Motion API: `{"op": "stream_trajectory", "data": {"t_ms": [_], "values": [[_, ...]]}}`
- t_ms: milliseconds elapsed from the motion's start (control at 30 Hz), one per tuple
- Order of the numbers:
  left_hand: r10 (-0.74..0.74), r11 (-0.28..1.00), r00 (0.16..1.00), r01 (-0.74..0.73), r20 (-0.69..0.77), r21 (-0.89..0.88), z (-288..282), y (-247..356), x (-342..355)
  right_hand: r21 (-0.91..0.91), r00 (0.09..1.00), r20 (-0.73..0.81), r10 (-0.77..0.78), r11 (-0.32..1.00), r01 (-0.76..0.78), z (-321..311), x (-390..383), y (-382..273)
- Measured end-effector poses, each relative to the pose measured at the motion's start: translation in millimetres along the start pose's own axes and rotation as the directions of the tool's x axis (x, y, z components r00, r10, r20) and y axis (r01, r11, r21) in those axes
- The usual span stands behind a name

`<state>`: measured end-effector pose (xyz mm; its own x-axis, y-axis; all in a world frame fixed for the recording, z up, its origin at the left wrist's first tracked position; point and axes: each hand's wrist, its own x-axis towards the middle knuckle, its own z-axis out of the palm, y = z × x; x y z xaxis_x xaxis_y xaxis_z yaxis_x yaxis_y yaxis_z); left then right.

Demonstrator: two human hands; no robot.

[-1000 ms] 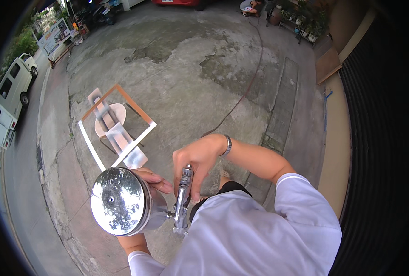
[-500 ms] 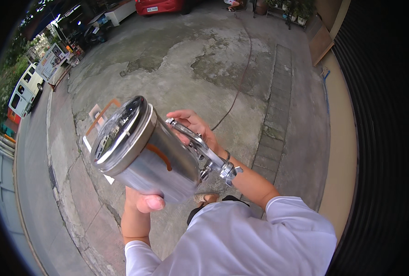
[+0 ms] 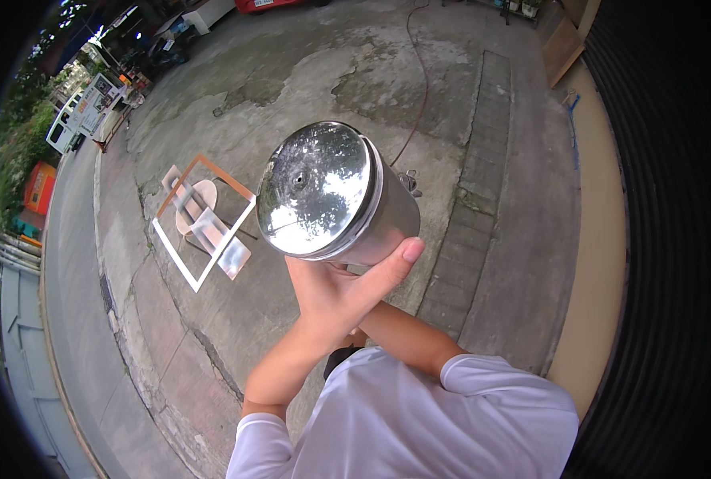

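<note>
My left hand (image 3: pixel 331 291) is closed around the lower side of a shiny steel canister (image 3: pixel 395 211), thumb along its right side. Its domed lid (image 3: pixel 315 184) faces up toward me, a small hole near the middle. A metal fitting (image 3: pixel 408 182) shows behind the canister's right side. My right forearm (image 3: pixel 403 339) runs up behind my left wrist; that hand is mostly hidden, so I cannot tell its grip. Beyond the canister at left, a rectangular white-and-orange frame (image 3: pixel 172 254) and some panels (image 3: pixel 234 259) rest over a round stool (image 3: pixel 205 194) on the concrete.
A hose (image 3: pixel 423 96) runs across the cracked pavement. A dark corrugated wall (image 3: pixel 635 239) and a leaning board (image 3: pixel 562 56) line the right side. A road (image 3: pixel 76 279), grey gate (image 3: pixel 24 335), white van (image 3: pixel 61 124) and signboard (image 3: pixel 96 108) are left, a red car (image 3: pixel 264 5) far ahead.
The canister has swung up and rightward and turned, its lid now toward me and its side fittings mostly hidden. My left hand has risen with it; my right hand has gone out of sight behind.
</note>
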<state>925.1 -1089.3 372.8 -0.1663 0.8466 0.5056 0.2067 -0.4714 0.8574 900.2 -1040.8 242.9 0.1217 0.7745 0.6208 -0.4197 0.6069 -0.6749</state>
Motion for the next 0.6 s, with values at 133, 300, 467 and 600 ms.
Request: {"op": "stream_trajectory", "data": {"t_ms": [133,300,467,600], "values": [[0.117,0.948,0.993,-0.112,0.0,0.298,9,-14,0,-0.03,1.0,0.007,0.012,0.999,-0.012,-3,-4,-6],[0.136,0.725,0.99,-0.128,0.042,0.677,4,-10,1,-0.066,0.998,0.039,0.043,0.997,-0.04,-1,-6,-12],[-0.163,0.752,0.986,0.103,0.031,0.651,-61,10,9,0.116,0.811,0.182,0.555,0.807,-0.579,-2,-9,-27],[-0.101,0.814,0.989,0.018,0.11,0.58,-132,3,29,0.018,0.436,0.551,0.712,0.512,-0.859,-28,-5,-47]]}}
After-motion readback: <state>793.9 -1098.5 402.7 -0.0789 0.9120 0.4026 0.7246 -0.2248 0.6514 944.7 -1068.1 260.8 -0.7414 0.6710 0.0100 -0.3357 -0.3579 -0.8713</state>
